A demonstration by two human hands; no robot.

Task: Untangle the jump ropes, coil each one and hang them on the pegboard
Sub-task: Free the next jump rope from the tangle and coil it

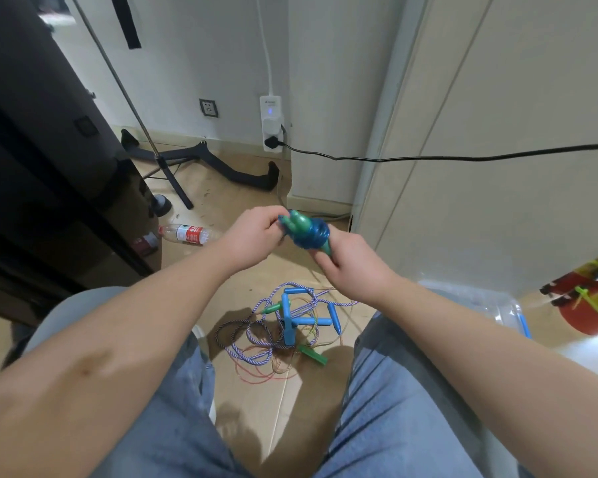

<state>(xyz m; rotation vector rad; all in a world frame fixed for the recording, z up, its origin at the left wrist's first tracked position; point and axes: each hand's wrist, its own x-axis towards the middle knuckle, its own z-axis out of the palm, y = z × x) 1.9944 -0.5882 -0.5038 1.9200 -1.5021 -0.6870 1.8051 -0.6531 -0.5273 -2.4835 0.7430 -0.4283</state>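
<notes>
The right hand [346, 267] curls round the tapered green handle end of a tightly wound, glossy blue rope bundle [309, 234]. The left hand [256, 236] pinches its other end. Below both hands, a loose tangle [277, 329] of striped braided cord and thin wiry ropes lies on the floor [290, 408].

1. Two bare hands: left hand [252, 236] and right hand [346, 260].
2. One coiled dark-blue jump rope [308, 232] with green plastic handles, gripped by both hands.
3. One purple-and-white striped braided rope [252, 353] in the floor tangle. The thin orange cords [256, 376] among it are too snarled to count.
4. Four light-blue plastic handles [286, 322] and two green plastic floor handles [313, 354] can be made out there.
5. One clear plastic bottle with a red label [187, 233].
6. One grey wall socket [208, 107], one white plug-in power strip [271, 124] and one black cable [428, 157].
7. One clear plastic bin [491, 301].
</notes>
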